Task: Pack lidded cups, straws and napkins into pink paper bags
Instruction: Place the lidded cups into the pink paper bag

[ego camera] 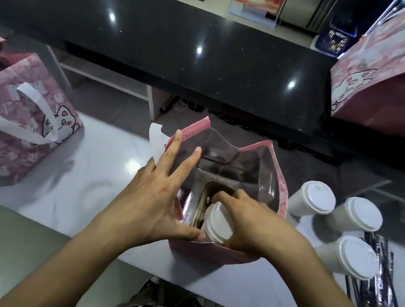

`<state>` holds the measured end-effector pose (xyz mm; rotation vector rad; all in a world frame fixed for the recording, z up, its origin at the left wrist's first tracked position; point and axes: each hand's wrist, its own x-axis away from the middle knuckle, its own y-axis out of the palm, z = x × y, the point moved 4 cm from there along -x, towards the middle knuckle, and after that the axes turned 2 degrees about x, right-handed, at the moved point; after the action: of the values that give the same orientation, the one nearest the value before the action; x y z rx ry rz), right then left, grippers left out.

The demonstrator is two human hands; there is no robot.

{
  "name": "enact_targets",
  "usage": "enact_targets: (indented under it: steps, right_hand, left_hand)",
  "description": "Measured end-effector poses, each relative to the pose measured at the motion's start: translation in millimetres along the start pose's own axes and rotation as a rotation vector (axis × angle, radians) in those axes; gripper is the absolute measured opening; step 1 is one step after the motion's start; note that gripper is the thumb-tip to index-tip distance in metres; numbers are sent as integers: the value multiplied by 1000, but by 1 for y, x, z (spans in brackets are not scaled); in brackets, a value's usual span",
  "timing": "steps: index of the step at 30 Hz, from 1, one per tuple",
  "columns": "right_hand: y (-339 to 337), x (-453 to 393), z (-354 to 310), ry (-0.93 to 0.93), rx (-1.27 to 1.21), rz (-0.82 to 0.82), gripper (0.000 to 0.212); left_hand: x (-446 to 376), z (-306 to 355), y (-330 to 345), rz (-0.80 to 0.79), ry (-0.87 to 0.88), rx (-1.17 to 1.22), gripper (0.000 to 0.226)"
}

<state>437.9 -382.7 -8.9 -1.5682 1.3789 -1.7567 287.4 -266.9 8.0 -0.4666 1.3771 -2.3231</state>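
Cup [216, 223] with a white lid sits in the mouth of the open pink bag [257, 155], at its near side, and I note my right hand [251, 222] curled round the cup's lid and upper wall, fingers reaching down past the rim. My left hand [154, 195] is spread, fingers straight: the fingertips press the bag's left wall outward and the thumb rests on the near rim beside the cup. A brown divider shows inside the bag just beyond the cup; I cannot tell which compartment the cup occupies. A white handle strip [157, 141] stands up at the bag's far left corner.

The bag stands on the white bench [92, 188], near its front edge, roughly at the middle. Just beside it to the right stand three more lidded cups [350, 228], close together. Touching the nearest of these, towards the bench's right end, lies a heap of black wrapped straws [377, 283]. Well apart, at the bench's left end, stands a second pink bag [17, 124] with a cat print and white handles. A third pink bag [384, 78] sits on the raised black counter [157, 36] behind the bench, at its right end.
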Motion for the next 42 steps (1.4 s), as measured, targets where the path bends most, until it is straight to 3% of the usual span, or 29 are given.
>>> enact_targets:
  steps: [9,16,20,22,25,27,28,29,30,32,35,37,42]
  right_hand:
    - [29,-17,-1,16,157,-33,87]
    - [37,-21,-1,18,234,-52,89]
    - [20,-10,-3,-12,54,-78,85]
    - [-4,6,-2,-103,-153,118,66]
    - [-47,41,22,-157,-352,671,29]
    - [-57,56,64,-1,-401,1004,17]
    - [-54,56,91,123,-402,1082,16]
    - [-47,49,119,275,-376,1071,21]
    - [-35,37,147,447,-322,956,34]
    - [-1,14,190,695,-239,587,71]
    - [35,-6,220,744,-266,294,104]
    - [44,-15,230,749,-294,268,101]
    - [47,-20,236,766,-298,415,87]
  left_hand:
    - [17,-4,-1,90,-63,-52,140]
    - [17,-8,9,137,-47,124,139]
    - [18,-3,9,136,-11,141,141]
    - [17,-2,9,140,5,142,141]
    - [15,-1,10,121,23,128,143]
    - [14,0,11,110,23,113,145]
    - [14,0,11,109,21,110,145]
    - [14,0,11,111,19,114,145]
    - [13,0,11,112,16,118,145]
    - [13,1,10,102,14,121,145]
    - [14,3,8,98,9,118,142]
    - [15,5,8,95,-9,115,140]
    - [16,8,6,87,-25,83,137]
